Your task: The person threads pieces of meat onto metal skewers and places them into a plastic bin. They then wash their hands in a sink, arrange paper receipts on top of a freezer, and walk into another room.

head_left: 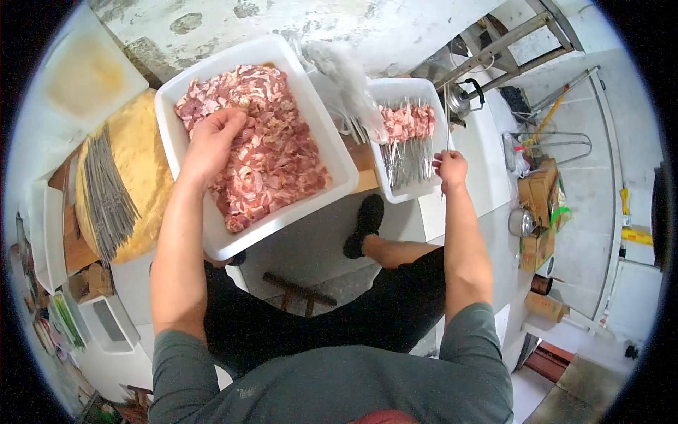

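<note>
My left hand (217,141) is over the upper left part of a large white tub (337,145) full of raw meat pieces (272,166). Its thumb and fingers pinch together at the meat; what lies between them is hidden. Beside the right edge of a smaller white tray (388,186), my right hand (450,169) grips a thin metal skewer (447,127) that points up, away from me. Several skewers threaded with meat (409,122) lie side by side in that tray, their bare metal ends toward me.
A bundle of bare skewers (107,198) rests on a round yellowish board (145,169) at the left. Clear plastic bags (335,78) lie between tub and tray. A kettle (459,99) stands behind the tray. Cardboard boxes (538,201) are at the right.
</note>
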`<state>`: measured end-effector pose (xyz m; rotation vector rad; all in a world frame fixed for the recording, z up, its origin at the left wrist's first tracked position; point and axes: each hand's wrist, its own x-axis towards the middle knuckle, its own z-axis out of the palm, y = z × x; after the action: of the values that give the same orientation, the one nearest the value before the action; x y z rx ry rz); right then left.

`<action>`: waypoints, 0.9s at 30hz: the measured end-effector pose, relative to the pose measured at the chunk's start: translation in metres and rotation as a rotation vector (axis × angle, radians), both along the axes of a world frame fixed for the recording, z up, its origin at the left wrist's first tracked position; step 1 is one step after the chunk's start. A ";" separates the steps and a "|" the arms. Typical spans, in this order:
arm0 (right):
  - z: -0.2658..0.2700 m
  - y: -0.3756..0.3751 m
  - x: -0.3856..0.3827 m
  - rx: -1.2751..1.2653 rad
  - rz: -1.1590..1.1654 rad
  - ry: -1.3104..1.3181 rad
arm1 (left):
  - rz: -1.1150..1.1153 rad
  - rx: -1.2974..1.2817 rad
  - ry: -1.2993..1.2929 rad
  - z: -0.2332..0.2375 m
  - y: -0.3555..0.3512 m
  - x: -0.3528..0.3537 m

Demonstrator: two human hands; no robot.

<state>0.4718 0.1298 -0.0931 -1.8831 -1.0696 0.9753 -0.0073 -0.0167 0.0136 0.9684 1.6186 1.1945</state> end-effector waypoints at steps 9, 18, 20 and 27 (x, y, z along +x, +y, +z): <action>0.119 -0.070 -0.079 0.078 0.183 0.411 | -0.225 -0.110 0.524 -0.016 0.001 -0.010; 0.114 -0.106 -0.125 0.189 0.413 0.110 | -0.289 -0.207 0.641 -0.049 0.003 -0.014; 0.102 -0.101 -0.122 0.234 0.550 -0.161 | -0.255 -0.171 0.704 -0.055 0.003 -0.018; 0.077 -0.093 -0.130 0.197 0.636 -0.391 | -0.324 -0.217 0.684 -0.039 0.005 -0.001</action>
<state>0.3422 0.0365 -0.0162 -1.6287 -2.0000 0.7979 -0.0083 -0.0116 -0.0255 1.5260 1.9515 0.4651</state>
